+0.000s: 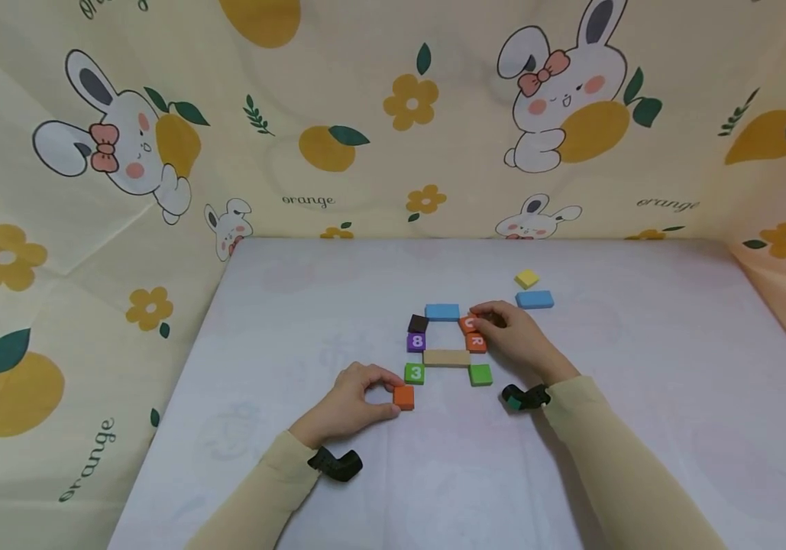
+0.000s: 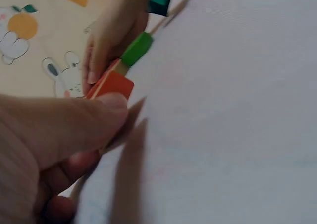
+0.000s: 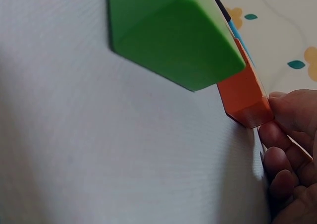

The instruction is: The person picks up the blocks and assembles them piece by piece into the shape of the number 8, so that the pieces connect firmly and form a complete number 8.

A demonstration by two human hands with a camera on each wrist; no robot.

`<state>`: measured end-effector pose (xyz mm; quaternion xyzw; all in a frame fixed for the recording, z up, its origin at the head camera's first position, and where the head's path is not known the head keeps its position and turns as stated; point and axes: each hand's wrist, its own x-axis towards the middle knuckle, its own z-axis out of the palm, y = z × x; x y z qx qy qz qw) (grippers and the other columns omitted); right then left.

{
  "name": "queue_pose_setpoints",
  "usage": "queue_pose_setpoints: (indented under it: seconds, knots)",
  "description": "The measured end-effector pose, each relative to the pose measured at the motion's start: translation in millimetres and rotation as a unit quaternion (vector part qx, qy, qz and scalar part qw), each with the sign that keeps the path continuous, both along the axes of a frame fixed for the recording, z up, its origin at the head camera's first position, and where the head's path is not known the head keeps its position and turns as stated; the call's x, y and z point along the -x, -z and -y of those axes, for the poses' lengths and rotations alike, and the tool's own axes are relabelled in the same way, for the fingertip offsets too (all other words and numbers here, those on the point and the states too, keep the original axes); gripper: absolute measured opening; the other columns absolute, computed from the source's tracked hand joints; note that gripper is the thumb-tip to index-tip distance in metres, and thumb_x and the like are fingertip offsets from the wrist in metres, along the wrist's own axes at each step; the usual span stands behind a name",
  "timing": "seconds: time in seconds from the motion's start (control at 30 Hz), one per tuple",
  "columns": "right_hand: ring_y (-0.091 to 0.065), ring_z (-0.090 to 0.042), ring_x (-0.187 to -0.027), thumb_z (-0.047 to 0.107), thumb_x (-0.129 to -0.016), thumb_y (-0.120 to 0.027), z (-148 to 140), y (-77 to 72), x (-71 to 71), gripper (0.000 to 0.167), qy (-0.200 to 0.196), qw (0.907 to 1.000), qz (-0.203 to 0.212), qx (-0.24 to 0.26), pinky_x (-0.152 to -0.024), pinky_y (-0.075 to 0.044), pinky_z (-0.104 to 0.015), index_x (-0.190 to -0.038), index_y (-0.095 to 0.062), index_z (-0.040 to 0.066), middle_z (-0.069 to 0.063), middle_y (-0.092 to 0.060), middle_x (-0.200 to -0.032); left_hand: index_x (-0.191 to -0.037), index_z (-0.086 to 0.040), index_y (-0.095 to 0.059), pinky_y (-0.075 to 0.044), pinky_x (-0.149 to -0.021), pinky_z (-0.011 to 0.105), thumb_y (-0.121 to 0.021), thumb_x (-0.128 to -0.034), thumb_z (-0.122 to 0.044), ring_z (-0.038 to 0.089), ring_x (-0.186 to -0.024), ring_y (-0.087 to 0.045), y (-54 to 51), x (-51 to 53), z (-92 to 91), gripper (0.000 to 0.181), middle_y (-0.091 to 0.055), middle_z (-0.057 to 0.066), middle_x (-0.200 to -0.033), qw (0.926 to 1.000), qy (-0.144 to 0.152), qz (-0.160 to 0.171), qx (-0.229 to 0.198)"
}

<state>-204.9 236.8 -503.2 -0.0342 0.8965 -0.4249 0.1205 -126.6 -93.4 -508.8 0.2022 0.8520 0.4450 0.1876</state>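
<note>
My left hand (image 1: 353,403) pinches a plain orange block (image 1: 403,397) between thumb and fingers, just below a green block marked 3 (image 1: 415,373). At the upper right of the block outline, my right hand (image 1: 512,336) holds a lettered orange block (image 1: 468,325) by thumb and fingertips. Directly under that sits an orange block marked R (image 1: 476,343). The outline also has a blue bar (image 1: 442,312) on top, a dark block (image 1: 418,324), a purple block marked 8 (image 1: 416,342), a tan crossbar (image 1: 446,358) and a plain green block (image 1: 480,375).
Beyond the right hand lie a loose blue bar (image 1: 535,299) and a yellow block (image 1: 526,279). The white tabletop (image 1: 283,305) meets a printed cloth backdrop (image 1: 365,168) at its far edge. Each wrist carries a dark strap mount (image 1: 336,464).
</note>
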Motion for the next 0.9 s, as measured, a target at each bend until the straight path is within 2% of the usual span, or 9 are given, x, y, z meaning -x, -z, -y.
queue_pose_setpoints:
  seconds: [0.13,0.37,0.47,0.63,0.9]
  knots:
    - [-0.049,-0.024,-0.104,0.044,-0.095,-0.059,1,0.2,0.4,0.039,0.000,1.0000,0.001,-0.003,-0.091,-0.042,-0.043,-0.128,-0.059,0.024,-0.003,-0.055,-0.119,-0.112,-0.030,-0.066,-0.031,-0.086,0.038,-0.080,-0.0801,-0.030,0.013,-0.099,-0.041,2.8,-1.6,-2.4,0.034,-0.057,-0.016,-0.105,0.9991,0.000,-0.038,0.018]
    - [-0.048,-0.025,-0.103,0.048,-0.094,-0.059,2,-0.1,0.7,0.042,0.007,0.9999,0.009,-0.007,-0.089,-0.042,-0.042,-0.128,-0.058,0.024,-0.004,-0.054,-0.118,-0.104,-0.025,-0.066,-0.036,-0.085,0.038,-0.079,-0.0812,-0.031,0.014,-0.097,-0.044,-2.6,0.3,0.4,0.027,-0.057,-0.008,-0.099,0.9991,0.012,-0.041,-0.004]
    - [-0.047,-0.025,-0.104,0.048,-0.093,-0.059,1,0.2,0.8,0.043,0.007,0.9998,0.014,-0.008,-0.089,-0.041,-0.042,-0.129,-0.058,0.024,-0.004,-0.054,-0.119,-0.100,-0.025,-0.066,-0.035,-0.083,0.037,-0.079,-0.0808,-0.032,0.014,-0.094,-0.044,-1.4,0.3,-2.1,0.024,-0.057,-0.008,-0.095,0.9985,0.004,-0.055,0.006]
    - [-0.047,-0.025,-0.105,0.050,-0.093,-0.059,1,1.3,2.1,0.044,0.009,0.9998,0.015,-0.006,-0.090,-0.041,-0.043,-0.129,-0.058,0.025,-0.004,-0.054,-0.120,-0.097,-0.024,-0.067,-0.028,-0.081,0.037,-0.079,-0.0794,-0.034,0.015,-0.089,-0.044,-2.3,-1.0,-11.1,0.024,-0.058,-0.009,-0.089,0.9964,-0.013,-0.079,0.027]
    - [-0.046,-0.025,-0.109,0.053,-0.091,-0.059,1,4.7,3.6,0.047,0.017,0.9996,0.024,-0.005,-0.095,-0.041,-0.046,-0.129,-0.057,0.025,-0.003,-0.053,-0.124,-0.094,-0.025,-0.068,-0.025,-0.080,0.037,-0.079,-0.0785,-0.038,0.013,-0.086,-0.042,-0.5,-3.7,-22.4,0.023,-0.056,-0.010,-0.086,0.9956,-0.023,-0.082,0.038]
